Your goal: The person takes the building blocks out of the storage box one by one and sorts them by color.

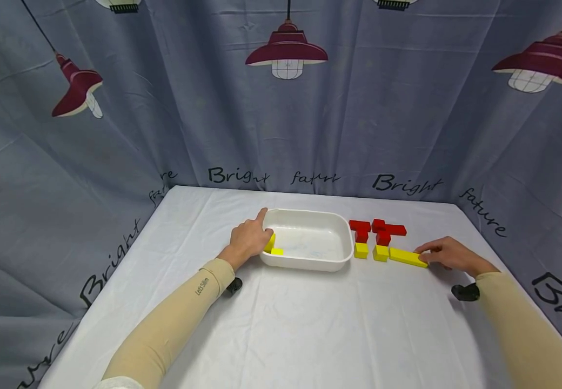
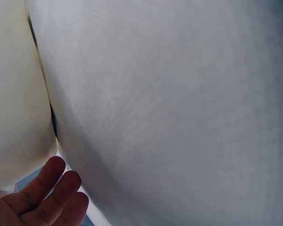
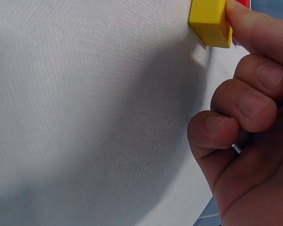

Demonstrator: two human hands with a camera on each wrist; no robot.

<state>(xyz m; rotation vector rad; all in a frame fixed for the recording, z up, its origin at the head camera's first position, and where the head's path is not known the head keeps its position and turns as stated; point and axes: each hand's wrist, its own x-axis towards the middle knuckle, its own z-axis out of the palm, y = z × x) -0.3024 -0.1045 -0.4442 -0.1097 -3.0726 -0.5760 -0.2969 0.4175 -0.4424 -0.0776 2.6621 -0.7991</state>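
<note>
At the left end of a white tray [image 1: 310, 264], my left hand [image 1: 249, 237] holds the rim. Its thumb lies over the edge, the index finger stretches along the rim, and other fingertips [image 2: 71, 181] show beside the outer wall. Yellow blocks [image 1: 277, 251] lie inside the tray near that thumb, partly hidden. On the right, my right hand [image 1: 448, 254] pinches the near right end of a long yellow block [image 1: 405, 256], which lies on the table. The right wrist view shows one finger against this block's side [image 3: 210, 26] and the other fingers curled, holding nothing.
Two small yellow blocks, one by the tray [image 1: 361, 250] and one beside the long block [image 1: 380, 253], sit on the white table [image 1: 320, 324]. Behind them are several red blocks [image 1: 383, 237]. A grey printed curtain [image 1: 281, 124] hangs behind the table.
</note>
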